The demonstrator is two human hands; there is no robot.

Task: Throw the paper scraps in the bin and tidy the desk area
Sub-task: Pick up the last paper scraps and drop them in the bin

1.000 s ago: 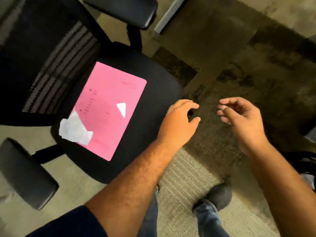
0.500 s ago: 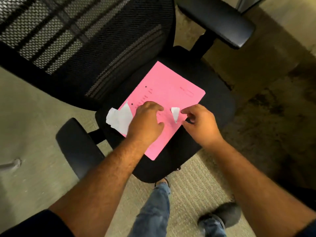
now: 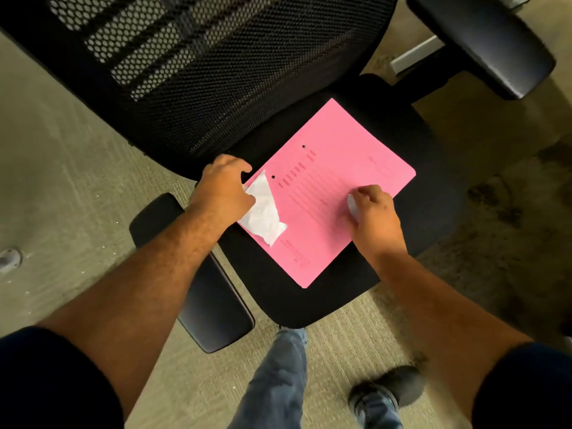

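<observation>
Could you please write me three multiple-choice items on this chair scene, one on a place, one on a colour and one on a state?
1. Where does the folder lie?
A. On the floor
B. On the chair seat
C. On an armrest

2. What colour is the folder?
A. Pink
B. Blue
C. Yellow

3. What is the left hand doing?
A. Resting on the armrest
B. Hanging clear of everything
C. Touching the large white scrap

Answers:
1. B, since black seat fabric shows around the folder's edges.
2. A, its whole face is pink.
3. C, its fingers meet the crumpled scrap at the folder's left edge, while the right hand closes on a small white scrap further right.
</observation>
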